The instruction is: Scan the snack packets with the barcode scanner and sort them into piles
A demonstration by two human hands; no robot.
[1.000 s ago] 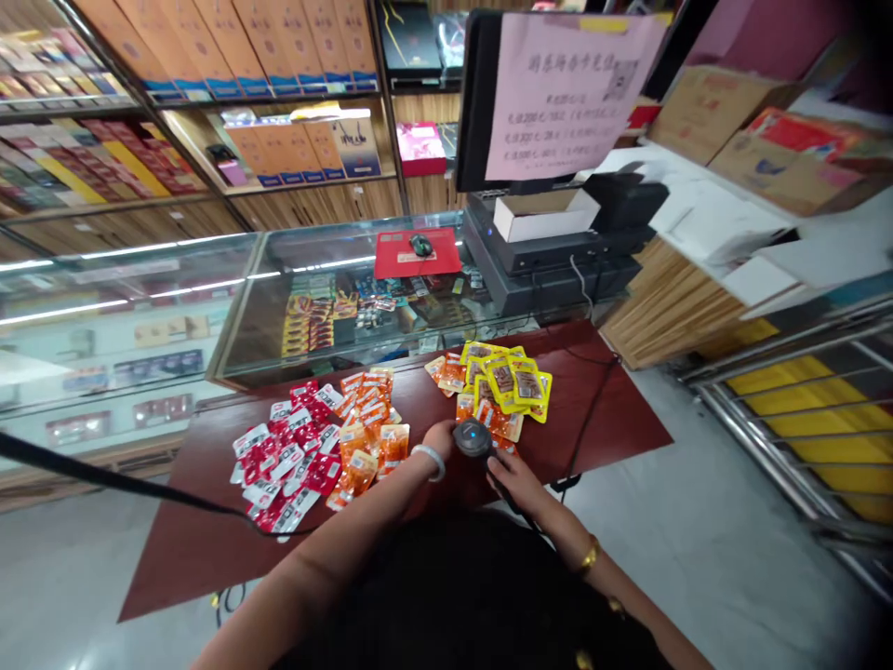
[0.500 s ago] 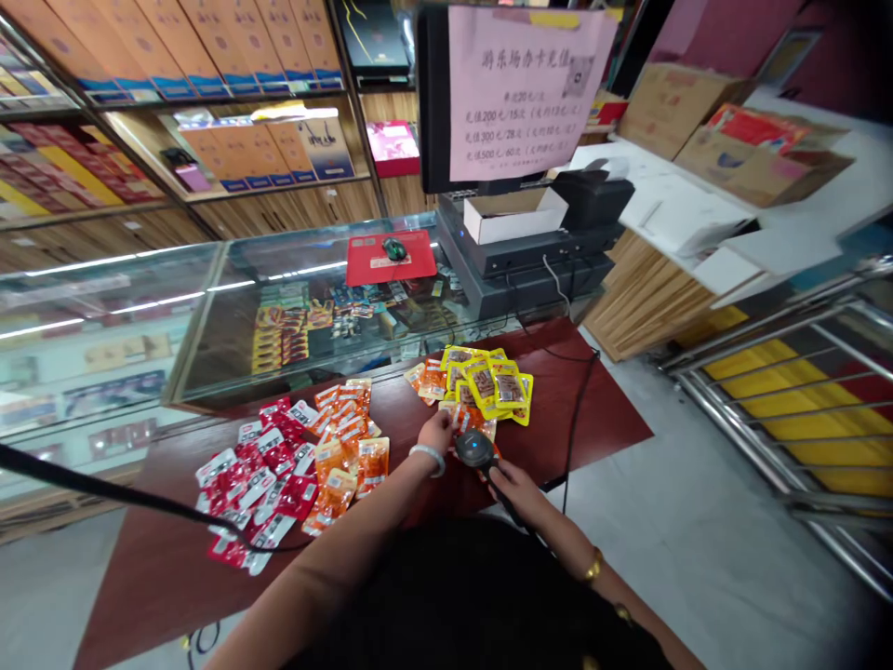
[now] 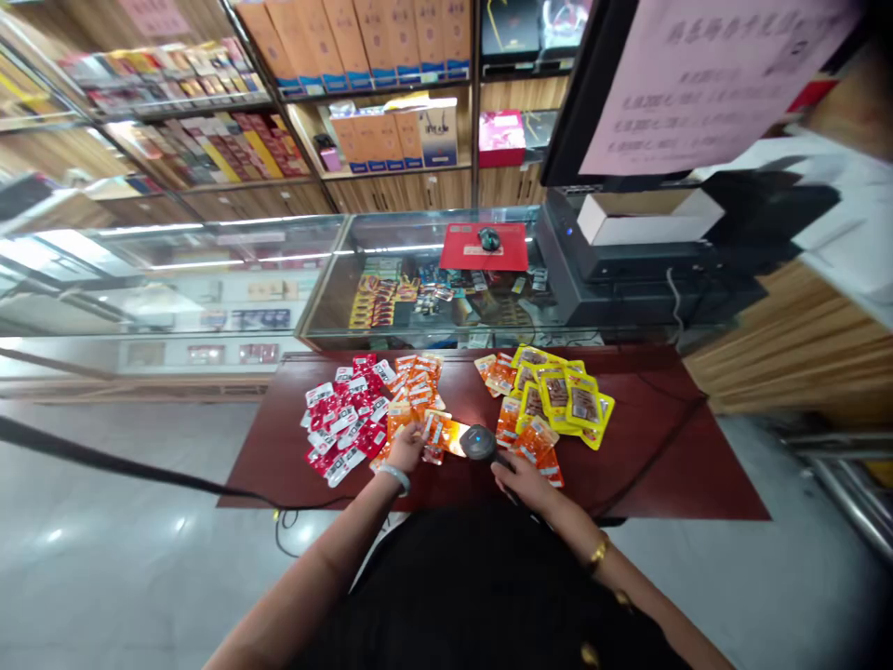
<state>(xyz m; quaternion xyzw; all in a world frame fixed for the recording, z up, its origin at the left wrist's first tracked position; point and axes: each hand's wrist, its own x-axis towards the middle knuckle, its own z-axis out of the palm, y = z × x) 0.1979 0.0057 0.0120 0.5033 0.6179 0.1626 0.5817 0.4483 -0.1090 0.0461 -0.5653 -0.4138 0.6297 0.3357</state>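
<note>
My left hand (image 3: pixel 406 448) pinches the edge of an orange snack packet (image 3: pixel 438 431) at the near end of the left orange pile (image 3: pixel 419 380). Closed around the handle of a black barcode scanner (image 3: pixel 478 442), my right hand (image 3: pixel 522 480) keeps its head just right of that packet, and bright light falls on the packet's right end. More orange packets (image 3: pixel 536 439) lie beside my right hand. Yellow-edged packets (image 3: pixel 556 391) are heaped behind them. Red and white packets (image 3: pixel 343 421) spread out left of my left hand.
The dark red table (image 3: pixel 662 465) stands against a glass display counter (image 3: pixel 419 337). On the counter are a red mat (image 3: pixel 453 249) with a mouse (image 3: pixel 488 239), and a monitor (image 3: pixel 586 102) above black machines. A black cable (image 3: pixel 139 462) crosses at left.
My left hand has moved from the right-hand packets to the left orange pile. The scanner stays in my right hand, and more orange packets lie near that hand. The view has swung left.
</note>
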